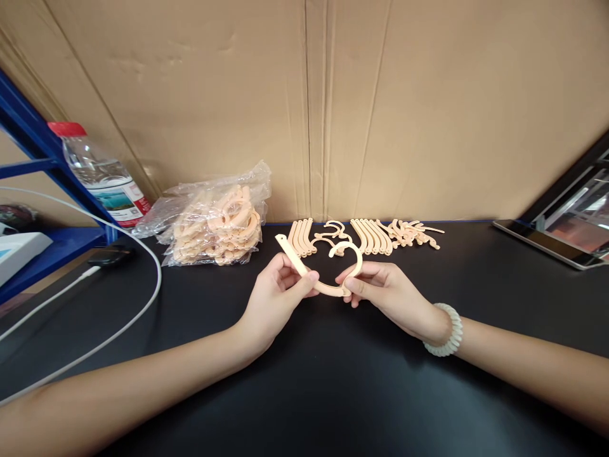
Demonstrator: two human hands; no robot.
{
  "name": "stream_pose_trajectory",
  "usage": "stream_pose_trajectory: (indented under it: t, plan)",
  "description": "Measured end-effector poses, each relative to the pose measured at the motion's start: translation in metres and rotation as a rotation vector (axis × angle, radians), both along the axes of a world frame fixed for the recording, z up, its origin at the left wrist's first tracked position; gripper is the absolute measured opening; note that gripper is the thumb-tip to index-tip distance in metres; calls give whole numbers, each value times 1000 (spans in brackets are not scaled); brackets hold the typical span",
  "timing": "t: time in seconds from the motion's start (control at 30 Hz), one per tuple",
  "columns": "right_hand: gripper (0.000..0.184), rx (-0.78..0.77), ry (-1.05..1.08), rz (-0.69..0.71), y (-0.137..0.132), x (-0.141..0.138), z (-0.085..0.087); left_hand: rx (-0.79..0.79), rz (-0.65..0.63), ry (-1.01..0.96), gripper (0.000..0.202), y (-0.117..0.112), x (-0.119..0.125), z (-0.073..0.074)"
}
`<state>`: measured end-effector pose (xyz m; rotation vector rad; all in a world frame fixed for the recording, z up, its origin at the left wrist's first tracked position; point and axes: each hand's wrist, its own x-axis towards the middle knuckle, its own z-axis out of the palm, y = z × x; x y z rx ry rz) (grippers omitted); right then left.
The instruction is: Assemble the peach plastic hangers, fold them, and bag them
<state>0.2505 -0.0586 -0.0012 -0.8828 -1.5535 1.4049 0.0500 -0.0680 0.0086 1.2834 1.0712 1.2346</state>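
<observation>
My left hand (273, 295) pinches a curved, beige plastic hanger arm (291, 254) between thumb and fingers; its free end, with a small hole, points up and left. A matching beige hanger hook (358, 259) is in my right hand (387, 289), its open curve facing left. Arm and hook meet at the right thumb, though whether they are locked together I cannot tell. Behind them on the black table lie a row of hanger arms (301, 237), a few loose hooks (335, 226), a second row of arms (372, 237) and a jumbled heap of small parts (409, 232).
Clear plastic bags of beige parts (219, 222) are stacked at the back left. Beyond stands a red-capped water bottle (114, 184) beside a blue rack (52, 165). A white cable (155, 285) loops across the left side. A tablet-like screen (566, 209) leans at the right.
</observation>
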Motion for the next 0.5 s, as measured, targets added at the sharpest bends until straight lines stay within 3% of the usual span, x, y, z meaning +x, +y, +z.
stream_pose_trajectory:
  t: [0.1,0.3,0.5]
  plan:
    - [26,-16,2,14,-1,-1,3,-10,-59,19,25,0,1,1]
    - [28,-40,36,-5,-2,-2,2,37,-325,198,21,-2,2,5]
    - [28,42,-54,-41,0,-1,4,-10,-321,167,19,-1,2,4]
